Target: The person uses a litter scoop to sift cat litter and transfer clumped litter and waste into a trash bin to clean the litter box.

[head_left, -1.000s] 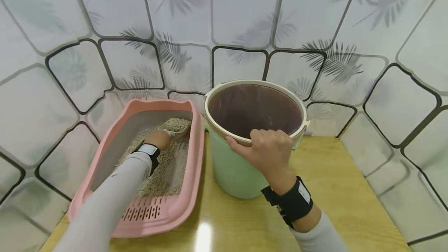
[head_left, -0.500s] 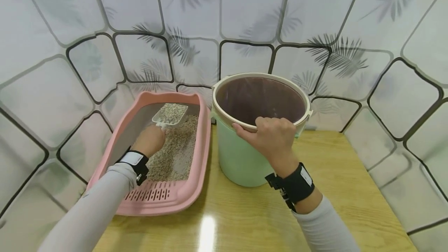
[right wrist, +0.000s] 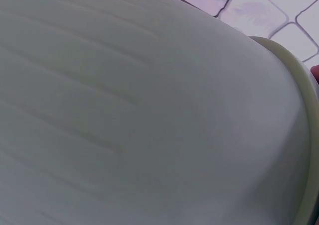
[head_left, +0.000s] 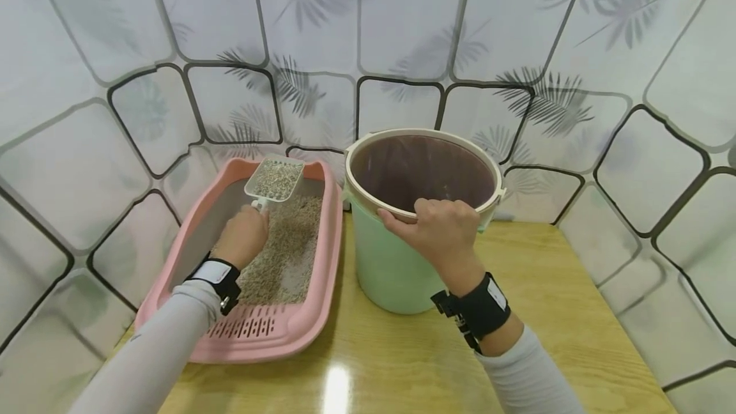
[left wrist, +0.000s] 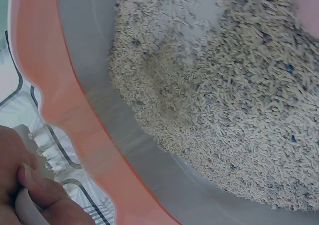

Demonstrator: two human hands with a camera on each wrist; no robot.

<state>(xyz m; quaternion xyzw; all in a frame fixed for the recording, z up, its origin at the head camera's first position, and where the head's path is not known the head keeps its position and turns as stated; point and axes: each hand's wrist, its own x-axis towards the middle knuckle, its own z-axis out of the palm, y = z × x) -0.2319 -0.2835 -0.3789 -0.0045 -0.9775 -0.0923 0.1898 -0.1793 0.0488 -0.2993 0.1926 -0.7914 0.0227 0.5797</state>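
Observation:
My left hand (head_left: 243, 235) grips the handle of a litter scoop (head_left: 275, 179), whose pan carries a heap of pale pellet litter. The scoop is held above the far end of a pink litter box (head_left: 330, 260), overlapping its back rim in the head view. Inside the box, pellet litter (left wrist: 234, 115) lies unevenly, with a bare patch of floor showing. My right hand (head_left: 439, 232) grips the near rim of a green bucket (head_left: 379, 267), fingers curled over the cream edge and thumb along it. Only the bucket's outer wall (right wrist: 174, 110) fills most of the right wrist view.
Both containers stand side by side on a wooden table (head_left: 402, 363), the bucket right of the box. A patterned curtain or wall covering (head_left: 402, 24) closes in the back and both sides. Slots (head_left: 244, 328) pierce the box's front ledge.
My left hand has lifted the scoop from the litter, and it has come up and left, level with the box's back rim. The right hand keeps its hold on the bucket's rim.

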